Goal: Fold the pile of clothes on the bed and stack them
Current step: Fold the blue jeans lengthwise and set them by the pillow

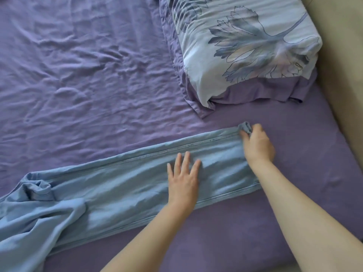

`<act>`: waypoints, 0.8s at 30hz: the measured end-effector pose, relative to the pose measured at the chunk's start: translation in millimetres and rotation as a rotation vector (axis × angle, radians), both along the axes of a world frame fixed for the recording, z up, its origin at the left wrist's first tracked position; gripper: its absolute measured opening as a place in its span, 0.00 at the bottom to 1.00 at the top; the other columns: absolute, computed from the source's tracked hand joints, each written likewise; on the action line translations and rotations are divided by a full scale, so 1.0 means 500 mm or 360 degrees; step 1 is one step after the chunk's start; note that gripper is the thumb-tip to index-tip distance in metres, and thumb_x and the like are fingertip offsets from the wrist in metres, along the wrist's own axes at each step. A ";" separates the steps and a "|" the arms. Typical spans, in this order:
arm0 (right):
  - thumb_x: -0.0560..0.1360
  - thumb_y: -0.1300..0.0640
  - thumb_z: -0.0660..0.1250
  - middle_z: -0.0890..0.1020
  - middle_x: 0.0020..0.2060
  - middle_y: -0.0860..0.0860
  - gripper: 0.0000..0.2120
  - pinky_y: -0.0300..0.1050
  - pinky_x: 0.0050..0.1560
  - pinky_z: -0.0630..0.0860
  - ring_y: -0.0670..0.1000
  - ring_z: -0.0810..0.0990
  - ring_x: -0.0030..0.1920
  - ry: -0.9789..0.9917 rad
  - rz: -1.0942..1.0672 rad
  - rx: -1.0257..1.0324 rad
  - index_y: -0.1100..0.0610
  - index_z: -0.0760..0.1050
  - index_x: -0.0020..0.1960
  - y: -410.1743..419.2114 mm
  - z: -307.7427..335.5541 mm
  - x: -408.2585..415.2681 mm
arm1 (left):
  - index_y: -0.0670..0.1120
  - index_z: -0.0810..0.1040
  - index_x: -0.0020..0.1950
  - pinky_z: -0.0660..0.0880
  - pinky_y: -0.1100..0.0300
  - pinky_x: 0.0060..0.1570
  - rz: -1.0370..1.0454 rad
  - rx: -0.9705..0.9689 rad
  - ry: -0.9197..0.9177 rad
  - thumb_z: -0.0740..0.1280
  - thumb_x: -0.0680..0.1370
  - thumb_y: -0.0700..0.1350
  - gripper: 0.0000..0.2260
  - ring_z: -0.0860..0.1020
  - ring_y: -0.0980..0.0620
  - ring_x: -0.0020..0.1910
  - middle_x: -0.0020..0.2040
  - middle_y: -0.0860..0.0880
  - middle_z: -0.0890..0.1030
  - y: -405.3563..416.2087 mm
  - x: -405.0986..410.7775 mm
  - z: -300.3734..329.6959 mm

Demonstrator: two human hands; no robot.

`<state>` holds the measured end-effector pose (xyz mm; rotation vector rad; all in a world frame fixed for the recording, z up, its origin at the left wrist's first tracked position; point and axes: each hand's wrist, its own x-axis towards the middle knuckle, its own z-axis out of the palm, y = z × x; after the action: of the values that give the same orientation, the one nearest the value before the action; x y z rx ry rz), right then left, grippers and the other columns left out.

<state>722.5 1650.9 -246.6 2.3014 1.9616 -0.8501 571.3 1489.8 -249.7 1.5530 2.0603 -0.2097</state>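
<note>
On the wrinkled purple bedsheet [88,65], a long, soft blue garment [121,185] stretches from eight toward two o'clock. The left hand [183,178] presses it flat, fingers spread; the right hand [255,145] pinches its far hem corner.

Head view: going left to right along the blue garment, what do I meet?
Bunched end of the blue garment → left hand pressing flat on it → right hand, fingers pinching the far corner.
</note>
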 end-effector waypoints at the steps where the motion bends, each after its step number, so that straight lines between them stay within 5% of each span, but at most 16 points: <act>1: 0.80 0.48 0.58 0.76 0.54 0.62 0.16 0.51 0.41 0.66 0.64 0.77 0.53 -0.0067 0.0037 0.0044 0.61 0.66 0.55 0.003 0.000 0.001 | 0.55 0.50 0.78 0.41 0.41 0.73 0.0114 -0.0038 0.0036 0.62 0.80 0.50 0.30 0.38 0.44 0.77 0.79 0.47 0.42 -0.008 -0.011 0.001; 5: 0.76 0.58 0.67 0.74 0.59 0.63 0.18 0.59 0.54 0.69 0.65 0.73 0.58 -0.0192 0.0251 0.0422 0.64 0.69 0.63 -0.018 0.007 -0.015 | 0.56 0.42 0.78 0.40 0.38 0.72 0.0476 -0.0229 0.0105 0.63 0.76 0.61 0.39 0.35 0.44 0.76 0.78 0.47 0.36 -0.053 -0.077 0.004; 9: 0.69 0.61 0.74 0.75 0.62 0.63 0.24 0.64 0.63 0.68 0.64 0.73 0.65 -0.0187 0.0925 0.0727 0.62 0.74 0.63 -0.112 0.016 -0.092 | 0.58 0.40 0.78 0.39 0.38 0.72 0.0518 -0.0250 0.0062 0.57 0.75 0.68 0.39 0.33 0.44 0.76 0.77 0.49 0.33 -0.098 -0.121 0.004; 11: 0.71 0.53 0.73 0.69 0.70 0.63 0.28 0.71 0.65 0.62 0.64 0.66 0.70 -0.0132 0.1213 0.0441 0.56 0.71 0.69 -0.180 0.012 -0.154 | 0.58 0.39 0.77 0.39 0.37 0.72 0.0476 -0.0230 0.0135 0.49 0.77 0.68 0.34 0.32 0.44 0.75 0.77 0.50 0.33 -0.115 -0.140 -0.001; 13: 0.76 0.41 0.62 0.44 0.77 0.58 0.33 0.72 0.68 0.49 0.61 0.47 0.77 -0.0259 0.1400 0.0047 0.44 0.54 0.77 -0.228 -0.010 -0.194 | 0.59 0.37 0.77 0.40 0.35 0.72 0.0543 -0.0263 0.0188 0.47 0.77 0.68 0.33 0.31 0.44 0.75 0.77 0.50 0.32 -0.133 -0.171 -0.008; 15: 0.76 0.33 0.50 0.28 0.72 0.54 0.34 0.73 0.67 0.41 0.58 0.33 0.75 -0.0436 0.1397 -0.0131 0.39 0.38 0.76 -0.242 -0.038 -0.201 | 0.60 0.34 0.76 0.39 0.33 0.70 0.0673 -0.0353 0.0194 0.49 0.73 0.73 0.38 0.30 0.42 0.74 0.77 0.50 0.31 -0.150 -0.216 -0.015; 19: 0.71 0.25 0.45 0.31 0.75 0.53 0.39 0.73 0.67 0.46 0.60 0.31 0.74 -0.0657 0.1250 -0.0251 0.38 0.26 0.70 -0.230 -0.038 -0.193 | 0.63 0.28 0.73 0.37 0.31 0.67 0.0615 -0.0447 0.0162 0.54 0.62 0.80 0.51 0.31 0.38 0.74 0.76 0.48 0.29 -0.161 -0.299 -0.027; 24: 0.77 0.35 0.53 0.31 0.75 0.56 0.38 0.69 0.70 0.50 0.61 0.35 0.75 -0.0597 0.1207 -0.0339 0.42 0.34 0.76 -0.279 -0.002 -0.286 | 0.64 0.30 0.73 0.35 0.34 0.68 0.0469 -0.0359 -0.0062 0.59 0.66 0.75 0.49 0.30 0.38 0.74 0.75 0.49 0.27 -0.168 -0.337 -0.027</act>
<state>579.4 1511.5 -247.6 1.2918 2.1547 -0.4716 402.6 1405.5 -263.0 1.0982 2.1226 -0.2868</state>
